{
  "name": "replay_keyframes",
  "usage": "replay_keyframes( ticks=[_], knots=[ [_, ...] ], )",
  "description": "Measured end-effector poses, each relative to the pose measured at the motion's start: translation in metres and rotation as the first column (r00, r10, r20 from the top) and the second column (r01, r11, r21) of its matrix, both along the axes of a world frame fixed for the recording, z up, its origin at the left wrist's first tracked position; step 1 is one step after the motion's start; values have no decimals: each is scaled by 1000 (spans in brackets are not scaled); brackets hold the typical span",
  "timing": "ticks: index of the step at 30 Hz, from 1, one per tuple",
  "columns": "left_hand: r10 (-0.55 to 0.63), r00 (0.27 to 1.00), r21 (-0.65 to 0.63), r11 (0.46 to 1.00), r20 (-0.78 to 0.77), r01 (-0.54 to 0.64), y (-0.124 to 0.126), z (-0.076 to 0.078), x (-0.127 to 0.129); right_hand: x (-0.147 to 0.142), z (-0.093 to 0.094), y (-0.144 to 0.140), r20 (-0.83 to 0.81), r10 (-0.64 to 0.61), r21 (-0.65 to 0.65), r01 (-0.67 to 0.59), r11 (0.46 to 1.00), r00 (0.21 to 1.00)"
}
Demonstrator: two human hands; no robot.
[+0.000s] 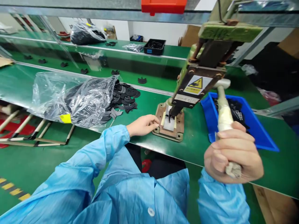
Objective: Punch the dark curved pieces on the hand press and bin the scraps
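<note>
My right hand (233,152) is wrapped round the press lever (224,109), which is covered in pale tape and reaches up to the side of the green hand press (198,71). My left hand (143,125) rests at the left edge of the press's base plate (181,124), its fingers loosely bent and slightly apart, with nothing visible in them. Under the ram, a small dark part (170,115) sits on a white block (168,124); its details are too small to make out.
Left of the press lie loose black curved pieces (126,96) beside a clear plastic bag (79,99) of them. A blue bin (259,124) with black parts stands to the right. Behind runs a green strip (156,74) with spaced black pieces. A shelf (105,12) crosses overhead.
</note>
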State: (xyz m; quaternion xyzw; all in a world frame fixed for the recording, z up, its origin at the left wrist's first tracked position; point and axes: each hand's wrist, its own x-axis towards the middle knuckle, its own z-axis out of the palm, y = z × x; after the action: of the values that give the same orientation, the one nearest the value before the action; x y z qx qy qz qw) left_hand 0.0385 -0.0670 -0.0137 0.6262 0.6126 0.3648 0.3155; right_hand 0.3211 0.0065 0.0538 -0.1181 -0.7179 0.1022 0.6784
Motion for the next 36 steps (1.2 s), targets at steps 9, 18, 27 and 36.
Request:
replay_keyframes(
  ticks=[9,18,27,36],
  knots=[
    [191,533,8,945,-824,-326,-1,-6,-150,-4,-2,1,-35,-26,17,26,1000,999],
    [155,555,11,967,-818,-253,1,-14,-145,-3,0,-3,-14,-8,-2,8,1000,1000],
    [405,867,-124,914,289,-386,27,5,-85,-4,-1,-3,-10,12,12,-12,1000,1000],
    [160,899,-186,978,407,-90,74,-7,-11,-4,0,-3,-8,23,17,-22,1000,1000]
  ],
)
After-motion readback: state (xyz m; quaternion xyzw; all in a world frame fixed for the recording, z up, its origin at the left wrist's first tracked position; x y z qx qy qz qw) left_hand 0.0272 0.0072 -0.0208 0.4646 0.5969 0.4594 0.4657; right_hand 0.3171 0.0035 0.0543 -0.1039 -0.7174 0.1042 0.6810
